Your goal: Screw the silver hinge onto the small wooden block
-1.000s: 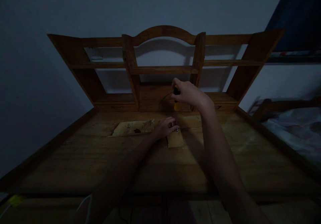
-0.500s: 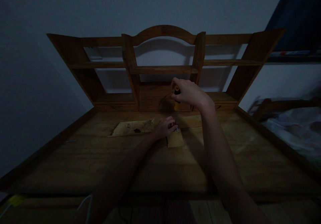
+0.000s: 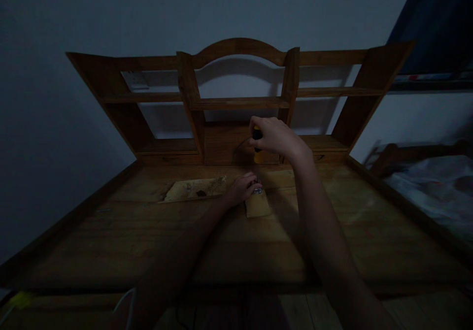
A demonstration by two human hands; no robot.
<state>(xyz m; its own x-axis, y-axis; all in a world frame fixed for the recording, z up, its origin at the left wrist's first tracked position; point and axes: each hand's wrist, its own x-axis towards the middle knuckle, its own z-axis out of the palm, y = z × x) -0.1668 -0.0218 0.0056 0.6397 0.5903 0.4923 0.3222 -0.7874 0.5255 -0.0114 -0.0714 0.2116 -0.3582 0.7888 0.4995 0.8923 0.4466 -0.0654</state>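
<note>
Gripping a screwdriver (image 3: 257, 145) by its black-and-yellow handle, the right hand (image 3: 275, 137) is raised above the desk top (image 3: 229, 241), fingers closed fully round the handle. The tool stands close to upright, its thin shaft running down toward the left hand (image 3: 244, 188). The tip meets a small shiny metal piece (image 3: 257, 190) at the left fingertips; the light is too poor to say what that piece is.

The left hand rests low on the desk top, fingers curled together and pinched about the metal piece, steadying it. Whether the fingers truly clamp it or only press beside it cannot be told from this view.

Directly under the fingertips lies a small pale wooden block (image 3: 258, 205), set flat on the desk top and touching the near edge of a long pale wooden strip (image 3: 195, 188). That strip lies across the desk top to the left of the hands, with a dark mark near its middle.

Behind the hands stands a wooden shelf unit (image 3: 236, 101) with an arched centre section, placed against a pale wall (image 3: 229, 5). At the far right, a wooden bed frame (image 3: 424, 150) and light bedding show, well apart from the work. A pale cord (image 3: 123, 303) hangs at the near edge of the desk, lower left.
</note>
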